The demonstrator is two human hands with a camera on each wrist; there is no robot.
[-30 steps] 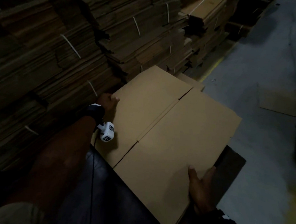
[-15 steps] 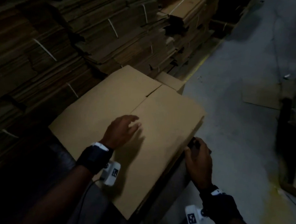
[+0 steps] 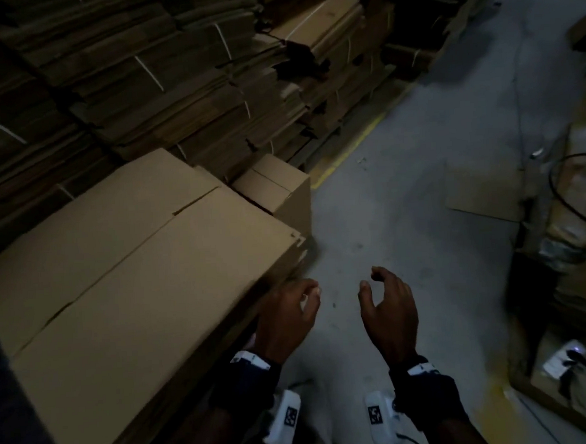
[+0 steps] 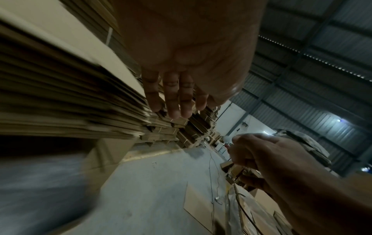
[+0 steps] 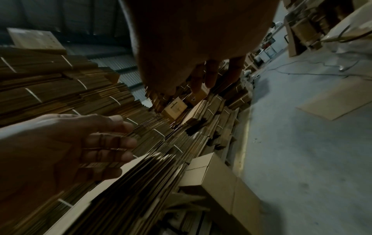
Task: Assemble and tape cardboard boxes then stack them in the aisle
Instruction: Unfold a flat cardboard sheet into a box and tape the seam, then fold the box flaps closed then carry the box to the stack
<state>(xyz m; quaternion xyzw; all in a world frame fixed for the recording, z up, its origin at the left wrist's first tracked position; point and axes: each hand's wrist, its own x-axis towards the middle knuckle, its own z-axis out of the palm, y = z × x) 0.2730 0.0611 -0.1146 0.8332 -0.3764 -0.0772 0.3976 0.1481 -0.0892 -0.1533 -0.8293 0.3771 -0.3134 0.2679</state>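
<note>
Big picture first: a wall of strapped flat cartons runs down the left of the aisle, and in front of it sits the pile of flattened boxes the job draws from, its top sheet lying flat and unfolded, creases showing, no tape on it that I can see. Just past its far corner stands a small made-up box on the grey floor, and a loose flat sheet lies well apart on the right side of the aisle. Now the hands, both out over the floor beside the pile's near corner, touching nothing: the left hand hangs just off the edge of the top sheet, fingers loosely bent and empty; the right hand is beside it, thumb and fingers half curled around air, holding nothing. To my eye the step here is taking hold of the top flat to raise it into shape. Best done, I'd say, with one hand on each long edge of the top sheet alone, peeling it clear of the ones beneath, then pushing opposite corners so it squares up before any flap is folded. As for writing: a dark mark on a distant carton in the right wrist view, too blurred to read; the wrist cameras carry square black-and-white tags, no words.
</note>
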